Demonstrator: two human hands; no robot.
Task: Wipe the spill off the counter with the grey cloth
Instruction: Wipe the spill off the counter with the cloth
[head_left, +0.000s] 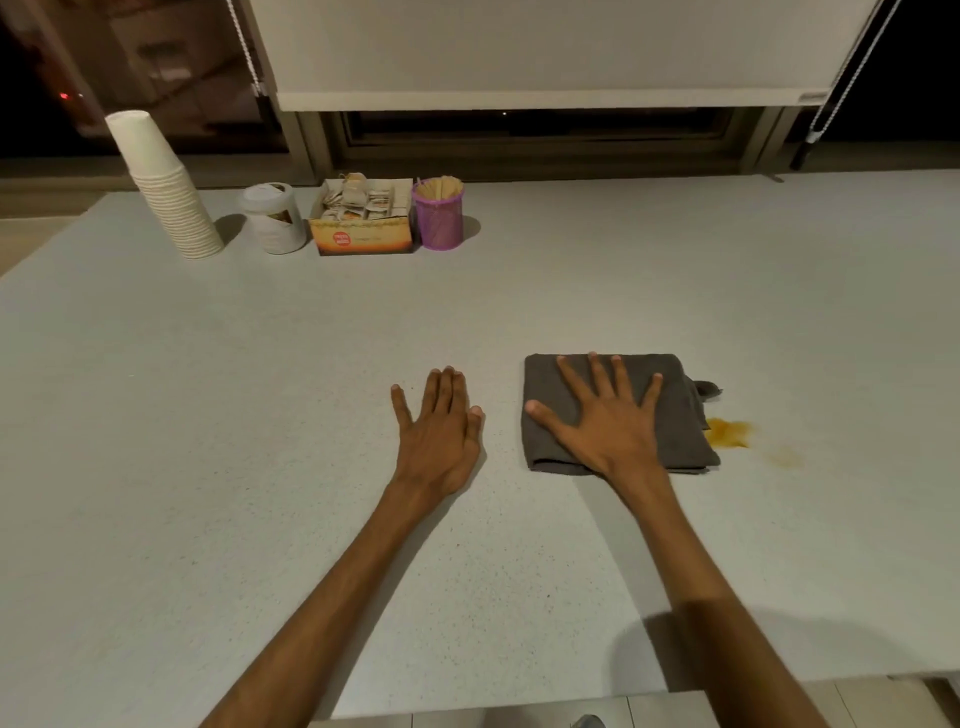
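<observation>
Grey cloth (675, 415) lies folded right of frame centre on the counter (208, 467), right hand (605, 423) flat on it, fingers spread, gripping nothing. Left hand (441, 431) rests flat, released. Spill (730, 432) touches the cloth's right edge.

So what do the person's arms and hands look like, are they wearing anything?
Nothing is worn. Both forearms are bare, with no sleeves in view. The left hand and the right hand have no gloves, rings, watch or bracelets. The arms are long and slim, and the fingernails are short.
</observation>
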